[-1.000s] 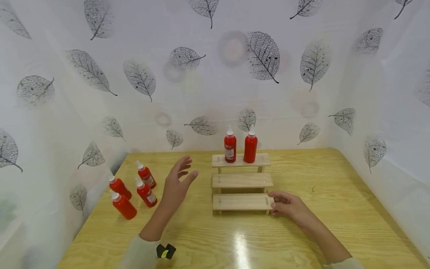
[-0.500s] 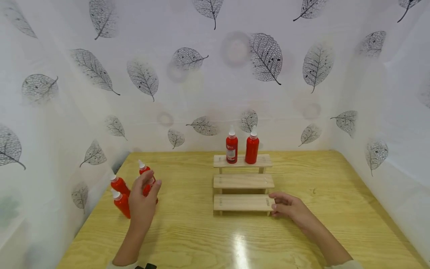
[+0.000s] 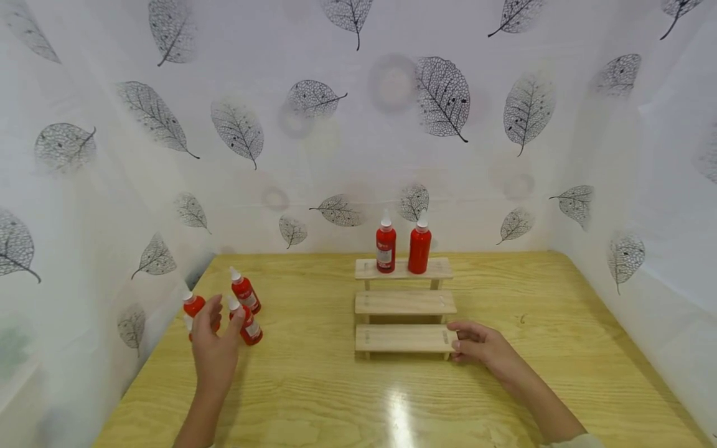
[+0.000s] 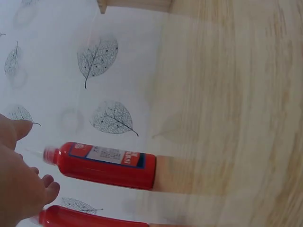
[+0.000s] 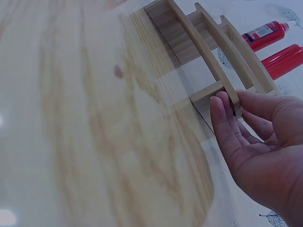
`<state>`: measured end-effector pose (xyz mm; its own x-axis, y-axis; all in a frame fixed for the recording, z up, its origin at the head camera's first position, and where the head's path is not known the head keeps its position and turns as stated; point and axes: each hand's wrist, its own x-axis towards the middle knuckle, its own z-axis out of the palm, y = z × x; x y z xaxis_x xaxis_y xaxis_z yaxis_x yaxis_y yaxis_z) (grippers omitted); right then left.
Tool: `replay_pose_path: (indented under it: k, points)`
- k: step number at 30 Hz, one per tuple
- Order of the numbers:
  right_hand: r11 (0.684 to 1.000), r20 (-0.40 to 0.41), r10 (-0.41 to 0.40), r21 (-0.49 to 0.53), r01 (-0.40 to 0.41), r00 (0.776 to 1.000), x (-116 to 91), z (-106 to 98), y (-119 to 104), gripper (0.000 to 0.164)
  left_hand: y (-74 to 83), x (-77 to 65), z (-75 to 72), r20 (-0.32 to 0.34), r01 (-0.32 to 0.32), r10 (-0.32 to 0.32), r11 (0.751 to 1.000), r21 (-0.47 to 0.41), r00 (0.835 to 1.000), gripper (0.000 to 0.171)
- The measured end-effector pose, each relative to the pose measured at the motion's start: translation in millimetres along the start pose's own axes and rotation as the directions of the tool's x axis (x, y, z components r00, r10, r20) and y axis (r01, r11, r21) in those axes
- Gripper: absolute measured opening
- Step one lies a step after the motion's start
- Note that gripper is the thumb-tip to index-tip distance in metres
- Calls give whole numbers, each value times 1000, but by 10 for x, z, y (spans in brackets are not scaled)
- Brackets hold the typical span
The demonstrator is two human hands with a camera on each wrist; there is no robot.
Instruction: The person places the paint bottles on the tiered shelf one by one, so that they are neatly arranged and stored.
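Observation:
My left hand (image 3: 214, 354) hovers among the red squeeze bottles on the left, thumb and fingers apart. Its fingers overlap the rear-left bottle (image 3: 192, 303) and mostly cover another. Just right of the thumb stands a labelled bottle (image 3: 252, 331), with one more bottle (image 3: 246, 295) behind. The left wrist view shows the fingers beside the white nozzle of a red bottle (image 4: 109, 165), nothing in their grasp. My right hand (image 3: 488, 350) pinches the right end of the lowest step of a three-step wooden rack (image 3: 403, 339), thumb above and fingers below in the right wrist view.
On the rack's top step stand two red bottles, one with its label (image 3: 384, 254) forward and a plain-sided bottle (image 3: 419, 252). The middle step (image 3: 403, 303) is bare. A leaf-print curtain (image 3: 347, 155) encloses the wooden table (image 3: 313, 398) at the back and sides.
My left hand has swung left from beside the rack to the bottles, passing over the front-right bottle toward the left pair. The right hand keeps its hold on the rack.

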<state>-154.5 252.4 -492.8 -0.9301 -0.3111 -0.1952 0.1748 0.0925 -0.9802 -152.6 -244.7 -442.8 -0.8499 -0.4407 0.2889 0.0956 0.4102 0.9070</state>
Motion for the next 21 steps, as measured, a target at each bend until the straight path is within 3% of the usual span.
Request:
replay_pose_path:
  k: [4,10,15,21]
  points:
    - [1000,6,-5,8,5,1000,-6,7,-14,60,-57,29,4,53,62,-59,997,-56,997,63]
    - [1000,8,-5,-5,5,1000,-3,6,-7,60,-119,53,33,97,106,-98,991,-85,990,58]
    - [1000,-1,7,-15,-7,1000,2,7,7,60,-151,46,64,108,116,-107,989,-87,988,59]
    - [1000,-3,6,-13,-6,1000,5,4,20,61,-157,41,104,117,101,-97,994,-30,988,59]
